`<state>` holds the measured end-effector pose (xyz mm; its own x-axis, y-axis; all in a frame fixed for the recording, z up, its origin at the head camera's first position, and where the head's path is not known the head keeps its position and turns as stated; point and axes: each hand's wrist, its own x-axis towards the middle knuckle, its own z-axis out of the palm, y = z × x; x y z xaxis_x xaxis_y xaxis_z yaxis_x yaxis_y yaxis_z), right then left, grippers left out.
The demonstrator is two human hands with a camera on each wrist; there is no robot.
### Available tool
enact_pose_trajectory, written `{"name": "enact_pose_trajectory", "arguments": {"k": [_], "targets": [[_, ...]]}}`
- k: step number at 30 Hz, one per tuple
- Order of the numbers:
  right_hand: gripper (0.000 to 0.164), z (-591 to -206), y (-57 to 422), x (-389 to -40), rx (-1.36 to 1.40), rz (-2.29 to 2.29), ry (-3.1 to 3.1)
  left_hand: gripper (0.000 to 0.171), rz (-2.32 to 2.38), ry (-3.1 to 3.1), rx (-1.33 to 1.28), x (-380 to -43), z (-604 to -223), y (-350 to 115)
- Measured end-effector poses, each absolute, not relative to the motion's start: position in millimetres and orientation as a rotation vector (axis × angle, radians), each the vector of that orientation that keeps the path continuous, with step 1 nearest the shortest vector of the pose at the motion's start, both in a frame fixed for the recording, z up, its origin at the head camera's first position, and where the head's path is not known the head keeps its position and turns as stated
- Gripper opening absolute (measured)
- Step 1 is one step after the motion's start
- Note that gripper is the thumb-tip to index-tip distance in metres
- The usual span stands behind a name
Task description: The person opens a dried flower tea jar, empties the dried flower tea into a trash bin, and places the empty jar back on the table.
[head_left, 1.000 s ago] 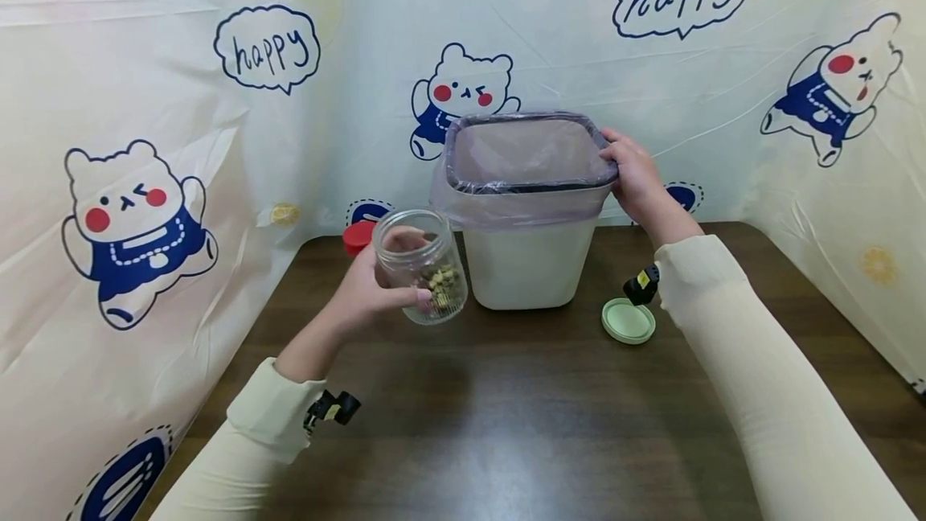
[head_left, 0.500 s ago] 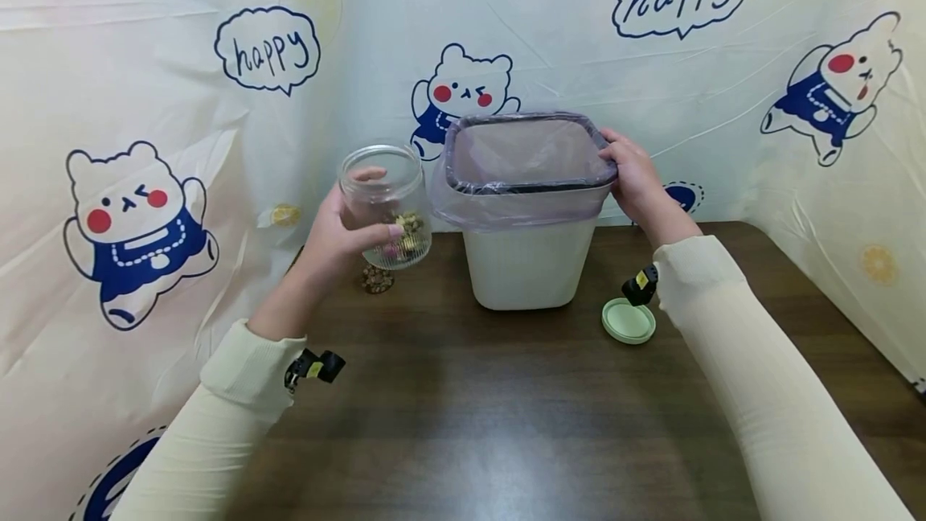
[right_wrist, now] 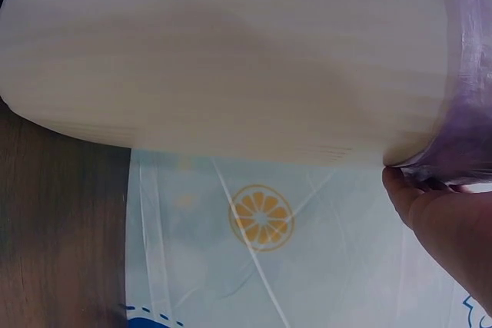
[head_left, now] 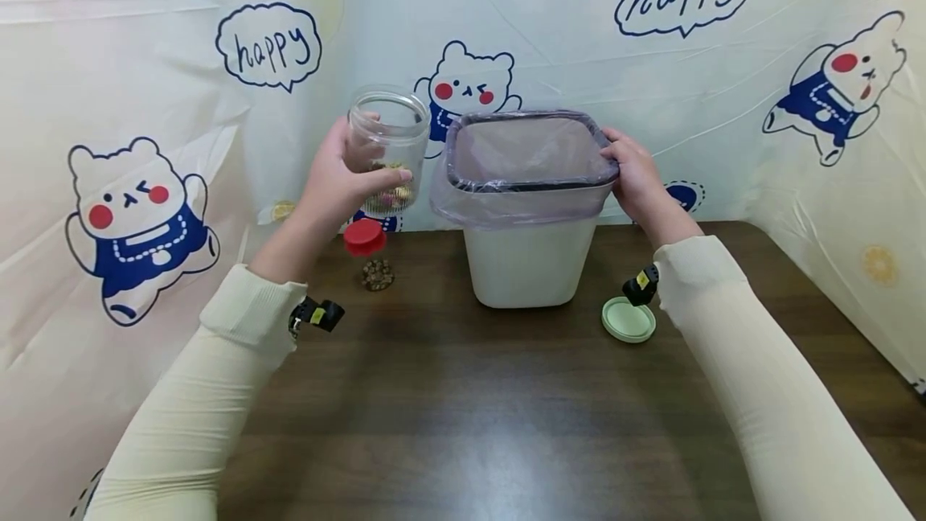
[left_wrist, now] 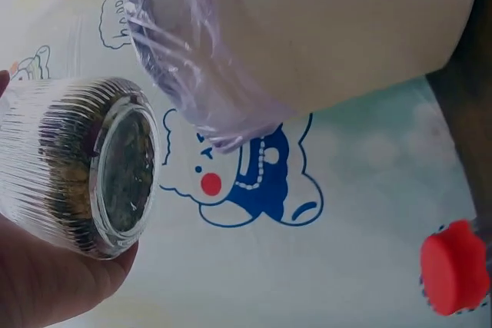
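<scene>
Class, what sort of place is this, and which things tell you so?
Probably an indoor filming corner: a patterned curtain closes in the brown table at back and sides, and each sleeve carries a small black camera.

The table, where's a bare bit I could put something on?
The biggest bare patch of table is in front of the bin, between the left sleeve and right sleeve. A smaller one is between the bin and red-capped jar. It's crowded right of the bin: the right hand grips its rim and the green lid lies nearby.
</scene>
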<state>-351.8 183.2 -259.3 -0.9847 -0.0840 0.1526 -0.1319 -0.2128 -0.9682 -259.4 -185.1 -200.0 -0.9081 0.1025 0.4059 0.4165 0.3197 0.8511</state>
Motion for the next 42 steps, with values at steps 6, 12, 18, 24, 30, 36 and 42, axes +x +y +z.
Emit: {"name": "enact_pose_trajectory", "arguments": {"k": [6, 12, 18, 24, 30, 36, 42], "targets": [[0.055, -262, 184, -351, 0.267, 2.416, -1.935, 0.076, -1.478, -2.421, -0.429, -268, -185, -177], [0.055, -262, 184, -351, 0.267, 2.417, -1.941, 0.079, -1.283, -2.543, -0.368, -279, -176, -169], [0.053, -261, 182, -352, 0.257, 2.383, -1.965, 0.084, -1.114, -2.600, -0.364, -291, -170, -164], [0.053, -261, 181, -352, 0.257, 2.392, -1.946, 0.086, -0.953, -2.646, -0.372, -303, -167, -158], [0.053, -261, 182, -352, 0.258, 2.393, -1.938, 0.088, -0.839, -2.676, -0.377, -311, -167, -151], [0.053, -261, 179, -352, 0.252, 2.382, -1.960, 0.091, -0.669, -2.682, -0.370, -315, -169, -147], [0.054, -261, 178, -353, 0.266, 2.385, -1.951, 0.090, -0.489, -2.687, -0.392, -319, -169, -142]]}}
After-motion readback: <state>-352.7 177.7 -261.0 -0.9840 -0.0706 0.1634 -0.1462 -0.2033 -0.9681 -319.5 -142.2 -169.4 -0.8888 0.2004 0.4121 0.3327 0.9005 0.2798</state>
